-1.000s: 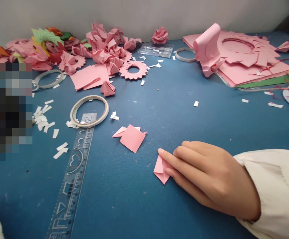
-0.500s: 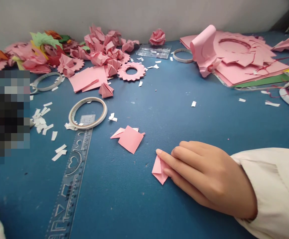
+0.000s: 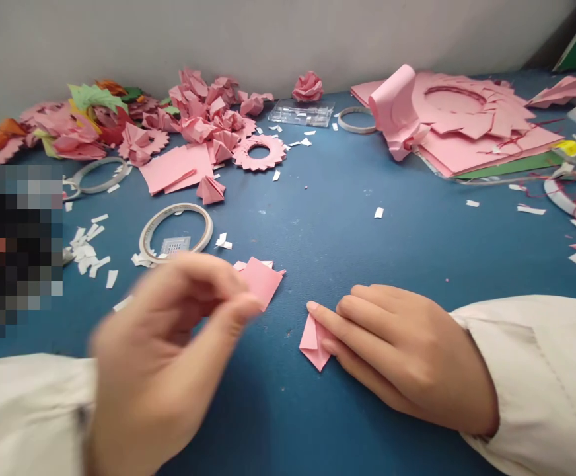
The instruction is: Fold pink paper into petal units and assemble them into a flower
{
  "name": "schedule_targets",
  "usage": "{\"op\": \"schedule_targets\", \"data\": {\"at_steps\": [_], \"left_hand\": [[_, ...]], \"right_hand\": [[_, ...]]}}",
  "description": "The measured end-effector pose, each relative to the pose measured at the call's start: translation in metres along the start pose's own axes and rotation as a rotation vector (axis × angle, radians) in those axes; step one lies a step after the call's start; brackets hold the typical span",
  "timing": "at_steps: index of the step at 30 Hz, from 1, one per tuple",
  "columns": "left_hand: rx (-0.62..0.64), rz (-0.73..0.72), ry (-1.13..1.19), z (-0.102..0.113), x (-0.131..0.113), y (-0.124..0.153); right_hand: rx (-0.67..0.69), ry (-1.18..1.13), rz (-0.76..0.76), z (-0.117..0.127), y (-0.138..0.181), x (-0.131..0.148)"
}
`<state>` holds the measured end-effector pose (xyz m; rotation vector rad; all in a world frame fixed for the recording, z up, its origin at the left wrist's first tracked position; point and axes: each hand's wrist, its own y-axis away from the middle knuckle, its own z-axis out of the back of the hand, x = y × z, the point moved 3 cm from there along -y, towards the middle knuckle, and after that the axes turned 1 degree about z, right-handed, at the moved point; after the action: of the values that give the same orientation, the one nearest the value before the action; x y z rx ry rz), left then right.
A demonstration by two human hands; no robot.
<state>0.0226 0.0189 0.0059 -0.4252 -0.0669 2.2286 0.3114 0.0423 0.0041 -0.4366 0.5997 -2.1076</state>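
My right hand [image 3: 401, 350] lies low over the table, its index finger and thumb on a small folded pink paper [image 3: 314, 347]. They hold it down, covering its right side. My left hand [image 3: 169, 357] is raised in front of a pink paper square [image 3: 262, 283] that lies on a folded pink piece. Its thumb and index finger are curled together in a pinch, slightly blurred. The fingertips overlap the square's left edge in view; whether they touch it, or hold something small, I cannot make out.
A tape roll [image 3: 144, 231] lies behind my left hand, around one end of a clear ruler [image 3: 175, 246]. White paper scraps [image 3: 87, 248] are scattered at left. Pink paper flowers [image 3: 203, 119] are heaped at the back; pink sheets [image 3: 506, 149] lie back right. A pixelated patch covers the left edge.
My left hand has come in from the lower left to the pink square, now covering most of the ruler. My right hand stays on the folded paper. The view has shifted slightly.
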Motion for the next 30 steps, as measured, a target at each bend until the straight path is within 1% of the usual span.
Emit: {"op": "schedule_targets", "data": {"at_steps": [3, 7, 10, 16, 20, 23, 26, 28, 30], "left_hand": [[-0.001, 0.008, 0.002, 0.000, 0.006, -0.029], [-0.025, -0.020, 0.004, 0.004, 0.001, -0.070], [-0.057, -0.045, -0.001, 0.005, -0.005, -0.085], [-0.109, -0.102, 0.008, 0.003, -0.009, -0.081], [-0.148, -0.150, 0.043, -0.001, -0.012, -0.077], [-0.170, -0.174, 0.079, -0.001, -0.013, -0.077], [-0.165, -0.154, 0.140, 0.003, -0.013, -0.077], [-0.140, -0.131, 0.187, 0.007, -0.011, -0.077], [-0.115, -0.090, 0.242, 0.010, -0.009, -0.076]], "right_hand": [[-0.005, -0.001, -0.037, 0.000, 0.000, 0.001], [-0.012, 0.003, -0.118, -0.001, -0.003, 0.000], [0.010, -0.021, -0.145, -0.002, -0.006, -0.002], [0.031, -0.195, -0.191, 0.001, -0.005, -0.005], [0.032, -0.423, -0.288, 0.005, -0.002, -0.003], [0.009, -0.588, -0.330, 0.005, 0.000, -0.002], [0.001, -0.754, -0.324, 0.006, 0.000, -0.004], [0.035, -0.868, -0.314, 0.006, -0.001, -0.006], [0.069, -0.900, -0.316, 0.007, -0.001, -0.009]]}}
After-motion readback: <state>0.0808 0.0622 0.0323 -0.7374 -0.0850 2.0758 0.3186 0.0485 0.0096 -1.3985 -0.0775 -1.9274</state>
